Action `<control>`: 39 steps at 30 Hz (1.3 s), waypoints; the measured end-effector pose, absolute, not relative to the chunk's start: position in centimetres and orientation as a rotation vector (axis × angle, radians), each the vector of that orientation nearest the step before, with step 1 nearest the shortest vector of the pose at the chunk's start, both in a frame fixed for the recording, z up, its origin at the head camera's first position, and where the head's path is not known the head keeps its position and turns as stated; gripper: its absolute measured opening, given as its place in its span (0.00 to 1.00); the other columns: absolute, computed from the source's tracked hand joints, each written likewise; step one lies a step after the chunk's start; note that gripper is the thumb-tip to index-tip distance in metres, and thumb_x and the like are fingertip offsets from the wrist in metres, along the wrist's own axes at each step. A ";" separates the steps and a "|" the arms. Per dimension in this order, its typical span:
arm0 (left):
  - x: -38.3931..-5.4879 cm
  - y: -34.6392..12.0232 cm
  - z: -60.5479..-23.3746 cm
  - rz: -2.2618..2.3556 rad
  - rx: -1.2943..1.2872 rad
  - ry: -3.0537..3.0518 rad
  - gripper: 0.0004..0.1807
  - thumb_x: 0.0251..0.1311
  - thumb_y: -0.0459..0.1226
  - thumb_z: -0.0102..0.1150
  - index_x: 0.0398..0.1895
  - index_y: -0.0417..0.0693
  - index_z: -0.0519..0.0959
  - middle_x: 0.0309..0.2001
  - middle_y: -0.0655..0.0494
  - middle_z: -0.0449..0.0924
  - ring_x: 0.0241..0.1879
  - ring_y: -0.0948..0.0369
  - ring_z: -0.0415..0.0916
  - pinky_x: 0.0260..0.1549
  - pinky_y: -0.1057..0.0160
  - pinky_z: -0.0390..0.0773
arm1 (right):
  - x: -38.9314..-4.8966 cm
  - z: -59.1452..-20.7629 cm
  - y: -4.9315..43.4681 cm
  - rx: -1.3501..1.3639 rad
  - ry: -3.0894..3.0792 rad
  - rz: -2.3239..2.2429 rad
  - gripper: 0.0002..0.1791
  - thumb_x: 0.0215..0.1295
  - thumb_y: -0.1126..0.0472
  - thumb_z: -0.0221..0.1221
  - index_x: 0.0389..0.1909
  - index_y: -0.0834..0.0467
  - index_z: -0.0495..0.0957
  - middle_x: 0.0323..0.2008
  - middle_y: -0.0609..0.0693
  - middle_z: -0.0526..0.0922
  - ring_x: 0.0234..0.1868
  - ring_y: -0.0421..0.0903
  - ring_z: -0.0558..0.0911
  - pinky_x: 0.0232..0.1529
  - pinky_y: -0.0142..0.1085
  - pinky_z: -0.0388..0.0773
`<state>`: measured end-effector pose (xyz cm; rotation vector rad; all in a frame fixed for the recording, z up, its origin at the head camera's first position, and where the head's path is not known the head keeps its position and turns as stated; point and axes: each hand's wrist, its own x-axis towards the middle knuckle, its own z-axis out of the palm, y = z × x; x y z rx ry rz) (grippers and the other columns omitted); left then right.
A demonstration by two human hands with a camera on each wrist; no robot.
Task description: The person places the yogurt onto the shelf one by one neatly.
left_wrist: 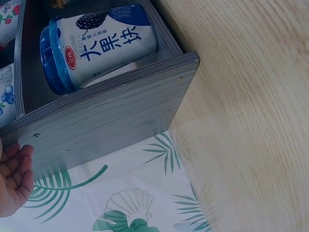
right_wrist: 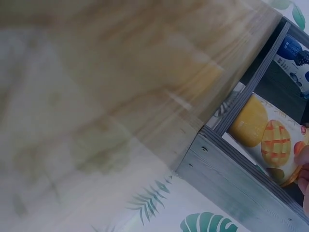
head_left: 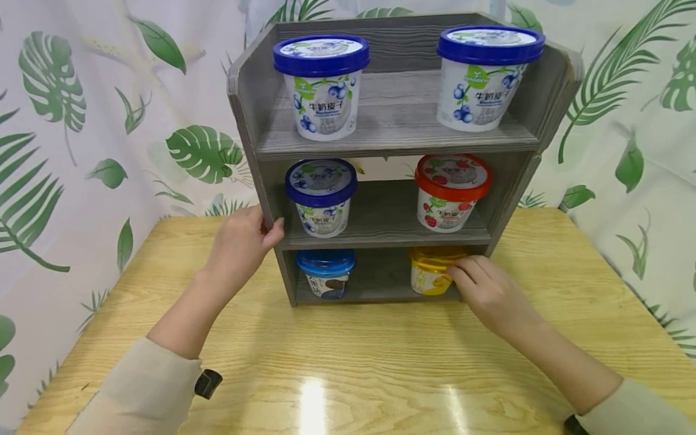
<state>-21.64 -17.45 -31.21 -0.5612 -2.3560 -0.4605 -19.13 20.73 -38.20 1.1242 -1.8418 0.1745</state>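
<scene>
A grey wooden shelf rack [head_left: 402, 148] with three levels stands on the table. My left hand [head_left: 244, 241] grips its left side panel, thumb over the front edge; in the left wrist view, curled fingers [left_wrist: 20, 166] lie against the panel's outer face. At the right of the bottom level, my right hand [head_left: 486, 290] holds a yellow mango cup [head_left: 426, 272] near its lid, fingertips on its right side. The right wrist view shows the mango cup [right_wrist: 270, 137] lettered and printed with fruit. Left of it on that level is a blue-lidded cup [head_left: 326, 275].
Two blueberry tubs [head_left: 326, 90] with dark blue lids occupy the top level. On the middle level are another blueberry tub [head_left: 323, 199] and a red-lidded tub [head_left: 451, 193]. The wooden table [head_left: 348, 362] extends in front; a leaf-print cloth [head_left: 125, 121] hangs behind.
</scene>
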 end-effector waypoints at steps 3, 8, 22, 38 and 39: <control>-21.7 -17.1 -31.1 -0.470 -0.565 -2.369 0.11 0.57 0.35 0.57 0.20 0.39 0.71 0.17 0.48 0.72 0.19 0.52 0.69 0.19 0.57 0.70 | -19.1 -38.1 20.8 1.102 -1.845 0.171 0.16 0.72 0.70 0.42 0.30 0.73 0.76 0.29 0.62 0.78 0.29 0.57 0.77 0.31 0.44 0.76; -21.7 -16.8 -31.1 -0.489 -0.551 -2.387 0.11 0.57 0.35 0.56 0.21 0.38 0.73 0.18 0.47 0.74 0.20 0.51 0.71 0.21 0.56 0.71 | -19.1 -37.9 21.1 1.091 -1.844 0.153 0.15 0.71 0.71 0.42 0.30 0.73 0.76 0.28 0.62 0.78 0.29 0.57 0.77 0.32 0.45 0.76; -22.3 -16.7 -31.4 -0.418 -0.602 -2.316 0.13 0.57 0.36 0.58 0.19 0.39 0.71 0.16 0.48 0.72 0.18 0.51 0.69 0.18 0.57 0.69 | -18.6 -37.7 21.6 1.093 -1.774 0.216 0.17 0.70 0.63 0.49 0.28 0.72 0.78 0.26 0.60 0.79 0.25 0.55 0.77 0.28 0.42 0.74; -19.7 -17.1 -30.9 -0.338 -0.560 -2.454 0.16 0.62 0.41 0.56 0.24 0.36 0.71 0.18 0.47 0.70 0.20 0.52 0.67 0.21 0.57 0.67 | -17.5 -37.0 21.3 0.994 -1.850 0.251 0.25 0.70 0.50 0.49 0.29 0.70 0.79 0.27 0.60 0.79 0.27 0.55 0.78 0.28 0.43 0.76; -19.4 -17.2 -30.9 -0.328 -0.570 -2.451 0.16 0.62 0.41 0.56 0.24 0.36 0.71 0.19 0.47 0.70 0.20 0.51 0.68 0.22 0.57 0.68 | -17.4 -36.9 21.3 0.984 -1.864 0.256 0.26 0.70 0.49 0.49 0.30 0.70 0.79 0.27 0.60 0.79 0.27 0.55 0.78 0.28 0.43 0.76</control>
